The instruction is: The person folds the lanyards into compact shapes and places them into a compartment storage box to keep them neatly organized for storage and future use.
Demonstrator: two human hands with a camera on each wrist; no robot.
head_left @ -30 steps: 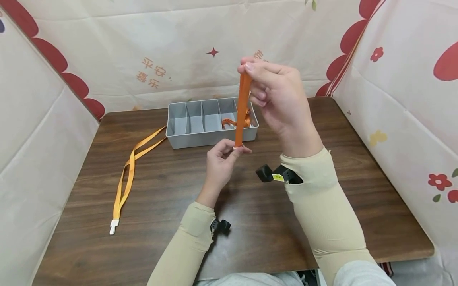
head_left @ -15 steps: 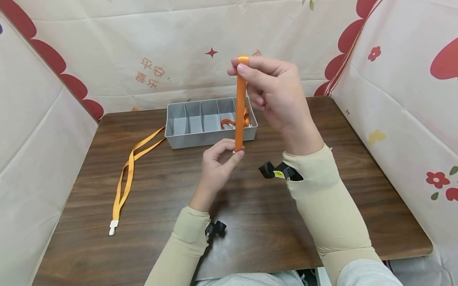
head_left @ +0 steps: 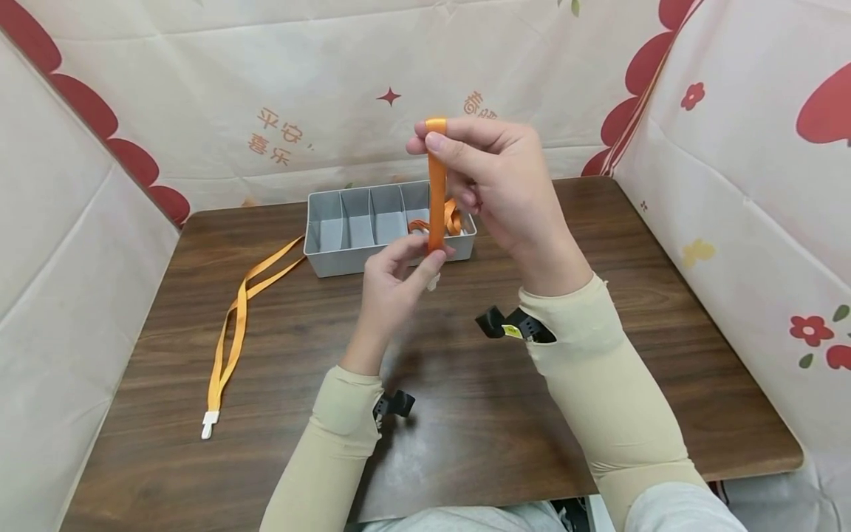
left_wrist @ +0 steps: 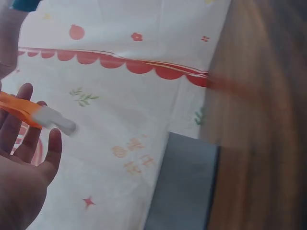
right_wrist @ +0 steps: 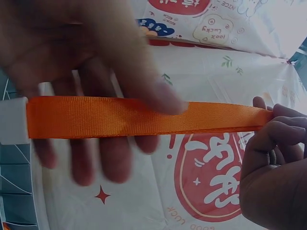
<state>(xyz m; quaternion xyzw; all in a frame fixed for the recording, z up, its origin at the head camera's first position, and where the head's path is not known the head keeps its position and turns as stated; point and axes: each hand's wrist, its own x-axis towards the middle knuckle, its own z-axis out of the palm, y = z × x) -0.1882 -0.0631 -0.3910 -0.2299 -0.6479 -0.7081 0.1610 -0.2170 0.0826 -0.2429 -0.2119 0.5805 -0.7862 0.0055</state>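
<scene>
The right hand (head_left: 495, 174) is up high and pinches the top of an orange strap (head_left: 436, 188); its thumb presses the strap, and the top bit bends over its first finger; the left hand (head_left: 392, 288) is lower down and pinches the bottom of the same strap, with its thumb in front and its fingers behind; so the strap runs nearly straight up and down between the two hands, held off the surface (head_left: 479, 443); a small white clip (head_left: 433, 282) pokes out just under the left thumb; the left wrist view shows that clip too, a bit blurry, at the end of the strap.

Past both hands sits a grey box (head_left: 339, 262) with little rooms in it; the held strap hides part of it; more orange straps (head_left: 453, 218) lie curled in the rooms at the box's right end, behind the held strap and under the right hand; away to the left of the left hand, a yellow-orange lanyard (head_left: 242, 299) lies on the surface in a long loop; its white end piece (head_left: 209, 423) points toward the person, and its far end comes up to the box's left side.

Each arm has a pale sleeve (head_left: 608, 391), with a small black camera (head_left: 512, 324) by the wrist; a white cloth (head_left: 199, 96) with red shapes hangs behind the hands.
</scene>
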